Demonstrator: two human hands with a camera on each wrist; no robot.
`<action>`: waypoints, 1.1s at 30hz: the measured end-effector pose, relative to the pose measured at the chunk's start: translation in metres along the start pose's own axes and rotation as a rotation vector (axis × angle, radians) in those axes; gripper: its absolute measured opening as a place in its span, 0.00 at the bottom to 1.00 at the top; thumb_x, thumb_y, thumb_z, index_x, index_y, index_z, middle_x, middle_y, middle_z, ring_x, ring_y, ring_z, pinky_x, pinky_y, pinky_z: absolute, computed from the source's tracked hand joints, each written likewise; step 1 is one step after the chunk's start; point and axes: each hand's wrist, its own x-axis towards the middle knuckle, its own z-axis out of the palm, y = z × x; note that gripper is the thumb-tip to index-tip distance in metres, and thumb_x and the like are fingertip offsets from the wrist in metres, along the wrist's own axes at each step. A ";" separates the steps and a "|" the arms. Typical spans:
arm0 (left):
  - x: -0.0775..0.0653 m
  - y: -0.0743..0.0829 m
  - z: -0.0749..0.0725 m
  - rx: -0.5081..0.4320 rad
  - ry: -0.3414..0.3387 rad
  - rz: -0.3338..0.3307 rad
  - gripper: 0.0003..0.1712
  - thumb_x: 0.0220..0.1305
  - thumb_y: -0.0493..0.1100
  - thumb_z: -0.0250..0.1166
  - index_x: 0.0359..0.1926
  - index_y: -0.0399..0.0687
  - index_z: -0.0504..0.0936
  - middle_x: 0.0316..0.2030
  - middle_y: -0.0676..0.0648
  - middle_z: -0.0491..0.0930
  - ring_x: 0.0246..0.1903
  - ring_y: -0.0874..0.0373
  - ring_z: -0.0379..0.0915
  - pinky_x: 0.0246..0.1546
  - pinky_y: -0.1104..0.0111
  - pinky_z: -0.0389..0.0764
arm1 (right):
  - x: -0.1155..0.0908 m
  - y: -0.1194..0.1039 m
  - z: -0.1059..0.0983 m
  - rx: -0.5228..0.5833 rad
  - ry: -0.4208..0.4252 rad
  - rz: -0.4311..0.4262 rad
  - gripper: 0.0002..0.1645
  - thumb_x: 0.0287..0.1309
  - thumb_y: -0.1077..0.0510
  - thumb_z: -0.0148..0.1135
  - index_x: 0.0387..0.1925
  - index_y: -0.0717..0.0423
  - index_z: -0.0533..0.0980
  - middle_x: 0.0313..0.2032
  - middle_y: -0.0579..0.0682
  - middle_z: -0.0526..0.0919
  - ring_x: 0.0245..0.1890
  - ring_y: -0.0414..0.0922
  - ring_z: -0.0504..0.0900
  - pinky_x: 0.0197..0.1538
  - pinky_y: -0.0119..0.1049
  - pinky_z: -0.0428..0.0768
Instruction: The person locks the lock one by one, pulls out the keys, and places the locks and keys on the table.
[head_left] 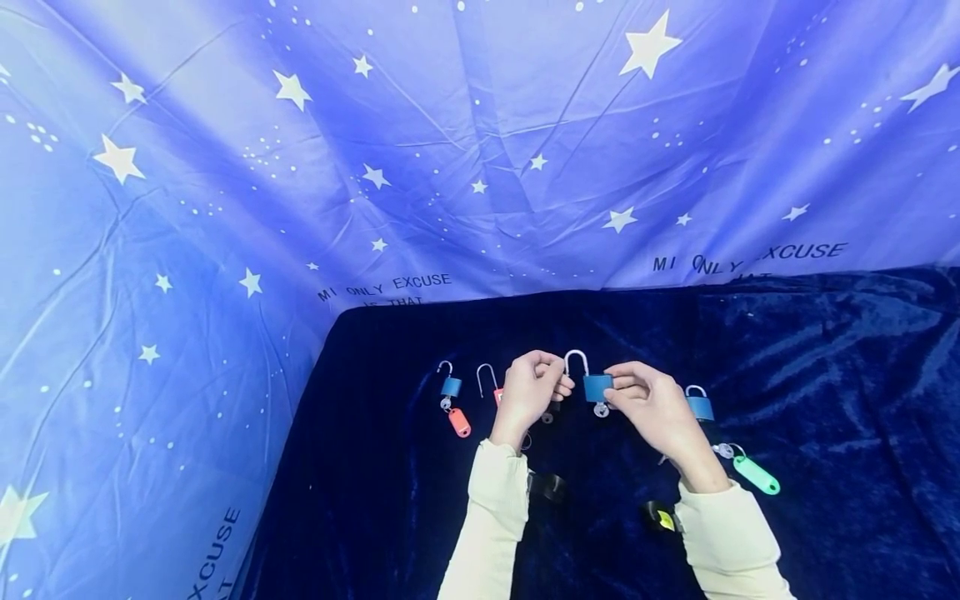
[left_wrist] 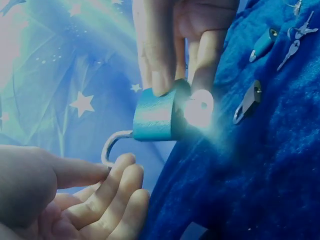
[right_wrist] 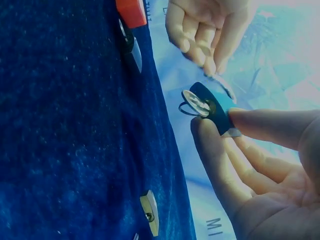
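A blue padlock (head_left: 597,388) is held above the dark cloth, its silver shackle (head_left: 577,357) raised on the head view's upper side. My right hand (head_left: 656,408) grips the blue body between thumb and fingers. Thumb and index finger of my left hand (head_left: 531,390) pinch the shackle's free end, as the left wrist view shows with the shackle (left_wrist: 114,142) between them. A key (right_wrist: 197,103) on a small ring sits in the bottom of the lock; glare washes it out in the left wrist view.
Farther left lie a blue padlock (head_left: 451,387) with a red tag (head_left: 459,422) and a partly hidden red padlock (head_left: 498,395). Another blue padlock (head_left: 698,407) is at right, near keys and a green tag (head_left: 756,475). A starry curtain (head_left: 480,233) hangs behind the dark blue cloth (head_left: 375,500).
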 end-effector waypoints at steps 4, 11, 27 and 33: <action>0.000 0.000 -0.003 0.002 -0.019 0.018 0.09 0.62 0.45 0.57 0.35 0.45 0.77 0.21 0.48 0.80 0.22 0.53 0.78 0.25 0.67 0.78 | 0.001 0.001 0.000 0.001 0.001 -0.009 0.23 0.56 0.53 0.59 0.52 0.60 0.70 0.41 0.54 0.79 0.37 0.42 0.81 0.41 0.33 0.77; 0.001 0.000 -0.004 -0.047 -0.094 0.046 0.12 0.60 0.48 0.60 0.36 0.43 0.76 0.24 0.43 0.81 0.23 0.51 0.79 0.27 0.65 0.79 | 0.001 0.002 -0.001 -0.019 0.006 -0.041 0.22 0.57 0.53 0.58 0.52 0.58 0.70 0.40 0.53 0.79 0.36 0.42 0.81 0.41 0.34 0.77; -0.001 0.001 0.004 -0.083 -0.106 0.006 0.19 0.56 0.53 0.63 0.44 0.47 0.74 0.33 0.48 0.79 0.34 0.43 0.78 0.30 0.64 0.79 | 0.000 0.001 -0.002 -0.069 -0.014 -0.062 0.22 0.59 0.50 0.56 0.53 0.53 0.72 0.41 0.52 0.79 0.38 0.44 0.80 0.42 0.39 0.76; 0.000 -0.001 0.005 -0.056 -0.160 0.066 0.17 0.58 0.52 0.61 0.46 0.50 0.78 0.34 0.52 0.81 0.31 0.59 0.79 0.33 0.65 0.79 | 0.001 0.001 0.001 -0.068 -0.043 -0.129 0.20 0.59 0.49 0.55 0.53 0.50 0.73 0.41 0.50 0.80 0.38 0.42 0.79 0.42 0.33 0.77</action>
